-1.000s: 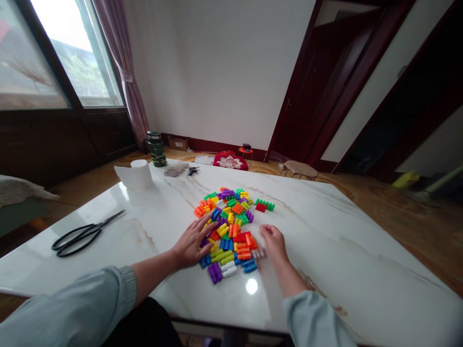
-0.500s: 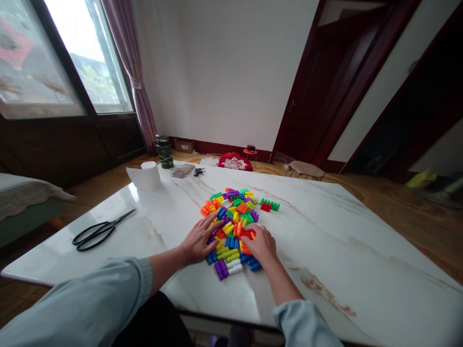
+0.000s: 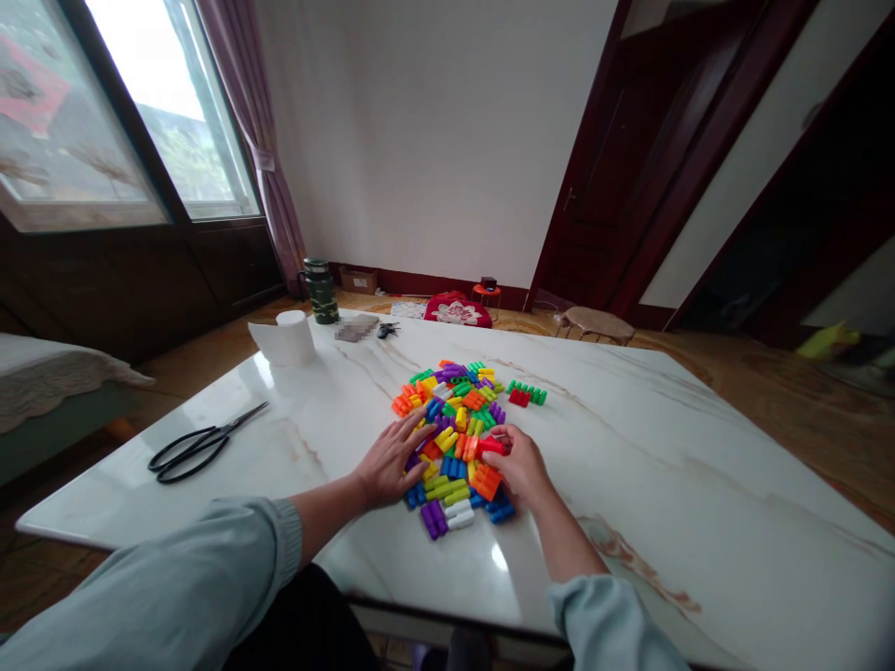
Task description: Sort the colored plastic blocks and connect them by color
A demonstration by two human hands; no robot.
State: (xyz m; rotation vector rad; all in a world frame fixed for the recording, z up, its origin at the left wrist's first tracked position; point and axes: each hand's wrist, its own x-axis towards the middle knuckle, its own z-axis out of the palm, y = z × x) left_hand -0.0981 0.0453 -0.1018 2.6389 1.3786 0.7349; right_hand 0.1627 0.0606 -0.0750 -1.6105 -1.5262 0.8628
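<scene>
A loose pile of coloured plastic building blocks (image 3: 447,489) lies on the white marble-patterned table (image 3: 629,438). My left hand (image 3: 392,461) rests against the pile's left side, its fingers spread over several blocks. At the right side of the pile, my right hand (image 3: 524,464) pinches a red block (image 3: 494,446) between thumb and fingers. Just below that hand sit an orange block (image 3: 486,481) and a blue block (image 3: 501,510). Apart from the pile, at its far right, a green block (image 3: 532,393) lies against a smaller red one (image 3: 519,398).
Black-handled scissors (image 3: 202,447) lie on the left of the table. A white paper roll (image 3: 294,337), a camouflage flask (image 3: 322,294) and keys (image 3: 386,330) are by the far edge. A round stool (image 3: 598,322) stands beyond the table.
My right hand has shifted slightly right and drawn the red block toward the pile's edge, uncovering more of the orange block. My left hand keeps its place on the pile.
</scene>
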